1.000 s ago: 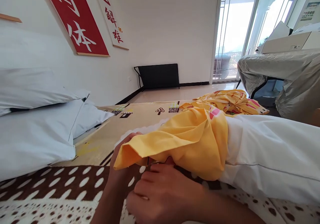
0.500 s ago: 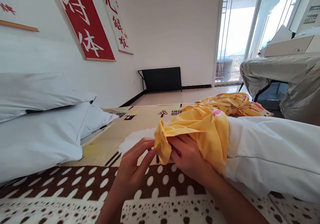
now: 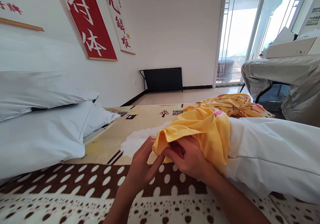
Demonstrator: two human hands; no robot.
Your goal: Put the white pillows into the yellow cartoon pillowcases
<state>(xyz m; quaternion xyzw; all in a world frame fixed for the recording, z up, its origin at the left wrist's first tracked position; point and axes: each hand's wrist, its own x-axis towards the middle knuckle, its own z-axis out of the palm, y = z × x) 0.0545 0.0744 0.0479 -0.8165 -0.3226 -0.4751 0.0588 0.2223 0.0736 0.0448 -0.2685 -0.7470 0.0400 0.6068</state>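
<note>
So the left hand (image 3: 143, 162) comes up from the bottom edge of the bed (image 3: 100, 174), wrist angled in, fingers pinching the loose end of the yellow cloth (image 3: 192, 127). The right hand (image 3: 191, 155) reaches in from the lower right corner, forearm slanting, fingers curled into that same end (tips partly tucked under the fold, so can't tell exactly what they grip). The cloth sits around the near end of a white pillow (image 3: 270, 150), toward the bed's right edge.
</note>
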